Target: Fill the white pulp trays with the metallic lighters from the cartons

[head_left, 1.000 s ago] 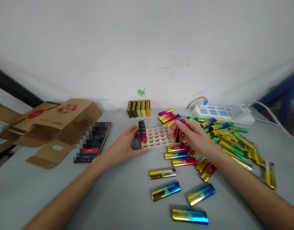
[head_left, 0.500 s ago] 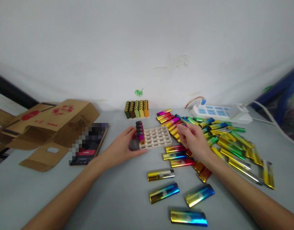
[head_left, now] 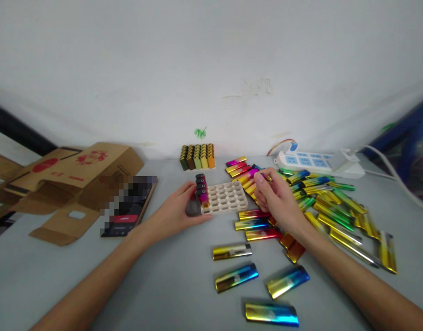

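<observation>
A white tray [head_left: 227, 197] with rows of holes lies on the grey table, and several pink-and-gold lighters [head_left: 202, 192] with black tops stand upright along its left edge. My left hand [head_left: 177, 207] is at that edge, fingers behind and thumb in front, gripping the tray. Over the lighter pile my right hand [head_left: 275, 195] is closed, thumb against the curled fingers; a bit of pink shows behind them, but whether it is held is hard to make out. Just below that hand lie a blue-and-gold lighter [head_left: 252, 224] and a red-and-gold lighter [head_left: 263, 234].
A filled block of lighters [head_left: 197, 157] stands by the wall. Many metallic lighters [head_left: 335, 211] spread at the right, below a white power strip [head_left: 303, 161]. Loose lighters [head_left: 271, 313] lie in front. At the left are a phone [head_left: 128, 211] and an open cardboard box [head_left: 83, 170].
My right hand has turned slightly, its thumb now pointing more upward and its fingers curled beneath. My left hand and the tray have stayed in place.
</observation>
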The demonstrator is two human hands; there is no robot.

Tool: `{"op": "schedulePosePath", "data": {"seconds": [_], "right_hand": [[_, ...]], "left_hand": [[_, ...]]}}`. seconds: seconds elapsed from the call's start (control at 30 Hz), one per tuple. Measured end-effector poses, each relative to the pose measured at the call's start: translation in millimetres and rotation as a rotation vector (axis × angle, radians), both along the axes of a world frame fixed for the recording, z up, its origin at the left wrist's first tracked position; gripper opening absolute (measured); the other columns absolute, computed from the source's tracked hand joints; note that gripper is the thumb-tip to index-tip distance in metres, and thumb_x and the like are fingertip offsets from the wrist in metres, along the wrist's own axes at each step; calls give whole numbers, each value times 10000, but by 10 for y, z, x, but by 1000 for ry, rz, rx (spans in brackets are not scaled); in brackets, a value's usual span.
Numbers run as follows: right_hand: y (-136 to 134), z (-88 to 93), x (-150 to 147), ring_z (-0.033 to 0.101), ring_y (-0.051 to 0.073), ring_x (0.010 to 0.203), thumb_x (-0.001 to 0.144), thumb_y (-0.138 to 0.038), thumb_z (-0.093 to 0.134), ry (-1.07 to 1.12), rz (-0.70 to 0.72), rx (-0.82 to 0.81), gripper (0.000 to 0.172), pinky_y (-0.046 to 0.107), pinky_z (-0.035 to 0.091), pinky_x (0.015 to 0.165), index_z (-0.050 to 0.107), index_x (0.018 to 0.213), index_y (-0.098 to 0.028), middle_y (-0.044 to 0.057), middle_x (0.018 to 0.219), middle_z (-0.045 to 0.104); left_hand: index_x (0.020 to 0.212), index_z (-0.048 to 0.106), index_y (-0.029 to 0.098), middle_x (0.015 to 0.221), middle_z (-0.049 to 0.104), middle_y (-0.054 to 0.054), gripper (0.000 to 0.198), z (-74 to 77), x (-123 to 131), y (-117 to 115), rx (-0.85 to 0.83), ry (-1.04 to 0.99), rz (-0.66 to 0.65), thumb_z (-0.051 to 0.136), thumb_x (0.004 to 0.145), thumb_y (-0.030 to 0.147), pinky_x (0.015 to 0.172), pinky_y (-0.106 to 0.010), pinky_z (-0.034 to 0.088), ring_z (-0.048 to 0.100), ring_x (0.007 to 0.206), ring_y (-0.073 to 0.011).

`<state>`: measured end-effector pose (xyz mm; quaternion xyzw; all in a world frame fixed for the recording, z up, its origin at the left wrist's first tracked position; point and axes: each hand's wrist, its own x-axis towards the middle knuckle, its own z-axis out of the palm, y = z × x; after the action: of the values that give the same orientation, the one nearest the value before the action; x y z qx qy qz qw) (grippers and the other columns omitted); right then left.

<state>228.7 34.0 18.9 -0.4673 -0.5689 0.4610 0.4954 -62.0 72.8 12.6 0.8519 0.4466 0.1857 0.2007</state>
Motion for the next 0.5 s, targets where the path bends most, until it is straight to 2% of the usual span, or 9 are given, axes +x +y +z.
{"op": "schedulePosePath", "data": {"seconds": [0.07,0.13,0.2,0.27,0.33,0.5], "right_hand": [[-12,48,-21,462,123,562,1036,-598,599,50,10,23,336,250,384,493,518,1054,-273,-70,713,512],[-23,90,-47,586,147,662,1043,-534,619,18,65,56,285,289,520,617,567,1126,-266,-34,803,601],[-33,130,-86,683,178,795,1045,-480,632,-19,118,95,257,346,605,751,609,1186,-266,12,943,673],[-38,174,-146,727,208,949,1034,-442,659,-57,149,151,235,380,634,842,660,1182,-260,53,1083,713],[-31,224,-224,735,218,1018,1012,-409,699,-91,171,211,209,370,642,857,712,1145,-248,66,1121,746],[32,275,-394,778,211,921,952,-352,791,-212,228,361,182,372,651,866,793,1092,-235,53,1059,830]], "left_hand": [[1279,656,230,1362,658,-151,671,-3,2,2,-1,6,-3,798,810,687,1094,-544,580,674,1236,-373],[1271,657,206,1365,657,-160,655,2,7,3,-6,4,-16,793,828,669,1107,-529,570,668,1247,-370],[1280,657,193,1374,657,-166,665,11,13,3,-13,-13,-30,789,833,667,1120,-519,558,660,1265,-370],[1289,661,193,1376,662,-165,681,18,19,1,-18,-31,-31,792,825,675,1117,-514,555,656,1270,-372],[1296,664,190,1371,667,-164,690,20,20,0,-20,-34,-24,796,823,673,1109,-512,555,655,1268,-373],[1302,663,183,1376,656,-165,679,9,12,2,-37,-28,-19,812,826,643,1128,-534,528,644,1265,-373]]}}
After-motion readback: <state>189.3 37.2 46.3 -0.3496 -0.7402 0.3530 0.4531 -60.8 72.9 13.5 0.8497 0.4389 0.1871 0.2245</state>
